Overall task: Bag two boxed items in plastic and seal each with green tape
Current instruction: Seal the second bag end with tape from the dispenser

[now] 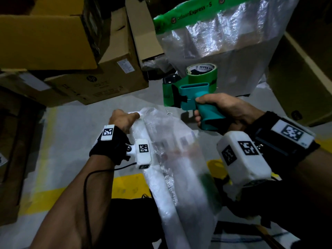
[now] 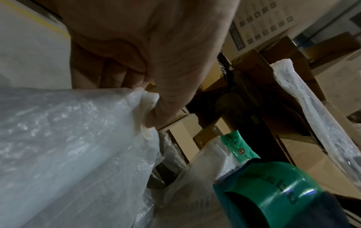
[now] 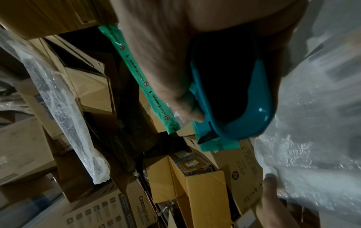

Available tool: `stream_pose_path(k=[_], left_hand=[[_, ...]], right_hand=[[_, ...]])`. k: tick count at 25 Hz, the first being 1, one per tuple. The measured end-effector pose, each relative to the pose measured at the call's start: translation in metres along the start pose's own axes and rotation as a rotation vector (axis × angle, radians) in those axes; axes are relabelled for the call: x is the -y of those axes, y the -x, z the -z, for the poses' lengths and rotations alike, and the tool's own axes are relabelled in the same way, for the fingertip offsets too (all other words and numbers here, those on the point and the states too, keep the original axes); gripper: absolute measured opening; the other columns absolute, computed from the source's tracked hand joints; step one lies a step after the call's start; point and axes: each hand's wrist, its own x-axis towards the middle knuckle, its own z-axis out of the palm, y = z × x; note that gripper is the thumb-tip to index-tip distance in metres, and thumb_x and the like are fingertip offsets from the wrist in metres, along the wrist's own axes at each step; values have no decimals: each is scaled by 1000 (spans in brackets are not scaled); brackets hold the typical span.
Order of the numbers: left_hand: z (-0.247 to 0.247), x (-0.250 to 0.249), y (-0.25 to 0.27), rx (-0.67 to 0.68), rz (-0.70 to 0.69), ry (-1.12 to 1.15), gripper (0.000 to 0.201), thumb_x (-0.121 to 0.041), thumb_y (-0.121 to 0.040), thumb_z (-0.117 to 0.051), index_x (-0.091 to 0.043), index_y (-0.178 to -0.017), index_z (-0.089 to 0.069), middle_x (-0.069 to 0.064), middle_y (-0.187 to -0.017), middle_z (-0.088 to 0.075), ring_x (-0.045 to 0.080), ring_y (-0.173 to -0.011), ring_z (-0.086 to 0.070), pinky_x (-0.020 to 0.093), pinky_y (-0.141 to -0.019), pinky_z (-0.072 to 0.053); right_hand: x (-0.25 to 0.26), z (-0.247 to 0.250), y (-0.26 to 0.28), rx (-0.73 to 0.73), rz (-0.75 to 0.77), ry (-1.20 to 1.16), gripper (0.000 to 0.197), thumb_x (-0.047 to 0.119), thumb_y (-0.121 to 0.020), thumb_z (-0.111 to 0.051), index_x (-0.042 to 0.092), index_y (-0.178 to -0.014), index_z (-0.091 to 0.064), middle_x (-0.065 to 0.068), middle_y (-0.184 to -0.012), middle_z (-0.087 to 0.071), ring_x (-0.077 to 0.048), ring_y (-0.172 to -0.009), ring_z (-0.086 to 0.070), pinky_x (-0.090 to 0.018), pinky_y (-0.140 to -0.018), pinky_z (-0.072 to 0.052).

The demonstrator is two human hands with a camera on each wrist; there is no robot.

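Note:
A boxed item in a clear plastic bag (image 1: 172, 155) lies across my lap, its folded top end pointing away from me. My left hand (image 1: 124, 119) pinches that folded plastic corner (image 2: 144, 108) between thumb and fingers. My right hand (image 1: 215, 108) grips the teal handle of a tape dispenser (image 1: 194, 94) loaded with a green tape roll (image 1: 201, 72), held just beyond the bag's end. A short green tape tail (image 1: 168, 95) hangs off the dispenser's front. Behind it stands a second bagged item (image 1: 224, 42), closed along its top with a green printed tape strip (image 1: 190, 13).
Brown cardboard cartons (image 1: 53, 38) are stacked at the left and back, one with an open flap (image 1: 142, 33). More cartons (image 1: 305, 78) stand at the right. The grey floor (image 1: 71, 126) has yellow painted lines (image 1: 129, 184) near my legs.

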Motion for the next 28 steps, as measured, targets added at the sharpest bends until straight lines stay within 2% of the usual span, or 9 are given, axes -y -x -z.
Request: stream_pose_path(k=[5,7,11,14,19,23,25,26,28], left_hand=[[-2,8,6,-80,-107,10,28,-25,-69,-81,-14,-87,-63,11,-89,-67,32,-88,-65,41,-82,-56],[-6,5,8,-121,-136,38,27,-24,-70,-81,-16,-88,-64,10,-93,-67,30,-91,-65,38,-84,-55],[-14,-2,11,-169,-189,11,34,-25,-75,-79,-8,-100,-64,14,-103,-68,31,-97,-63,37,-89,-51],[-17,-2,12,-136,-219,71,33,-24,-76,-79,-8,-102,-65,13,-100,-68,31,-96,-64,39,-89,-52],[-15,1,13,-49,-220,205,20,-17,-80,-72,-9,-98,-68,8,-95,-70,27,-94,-65,40,-90,-53],[-14,0,11,52,-150,308,33,-25,-61,-65,-14,-91,-72,5,-94,-72,26,-92,-67,46,-88,-55],[-13,1,9,54,-133,326,19,-23,-61,-66,-18,-79,-67,6,-89,-70,28,-90,-66,48,-85,-56],[-11,1,10,37,-123,332,16,-20,-65,-69,-19,-79,-62,7,-90,-68,29,-90,-66,48,-85,-55],[-11,2,9,7,-109,351,31,-12,-73,-73,-21,-93,-50,7,-95,-60,30,-95,-63,47,-87,-54]], right_hand=[[6,-15,-10,10,43,54,29,11,-92,-57,1,-118,-49,-16,-72,-56,-22,-47,-57,-28,-47,-52],[11,-23,-16,10,64,84,23,9,-92,-56,1,-113,-49,-16,-71,-54,-22,-44,-56,-28,-45,-52],[12,-36,-29,20,79,191,16,9,-93,-57,1,-105,-52,-15,-71,-55,-21,-44,-55,-28,-44,-52],[10,-39,-39,2,111,280,17,8,-92,-60,-1,-105,-54,-16,-70,-56,-22,-45,-57,-29,-45,-52],[11,-47,-52,-25,199,345,15,6,-91,-60,-1,-103,-54,-17,-70,-55,-22,-45,-57,-29,-45,-52],[9,-56,-57,2,280,446,13,6,-92,-59,-1,-102,-54,-17,-70,-54,-22,-44,-55,-30,-46,-52],[7,-58,-58,-15,347,549,14,5,-91,-61,-1,-102,-54,-15,-67,-54,-21,-41,-55,-31,-45,-50],[5,-58,-58,-34,380,605,16,5,-90,-62,0,-103,-55,-13,-65,-55,-20,-40,-56,-31,-44,-50],[3,-57,-59,-66,415,693,20,7,-88,-66,3,-105,-56,-10,-66,-59,-17,-40,-58,-29,-42,-51]])
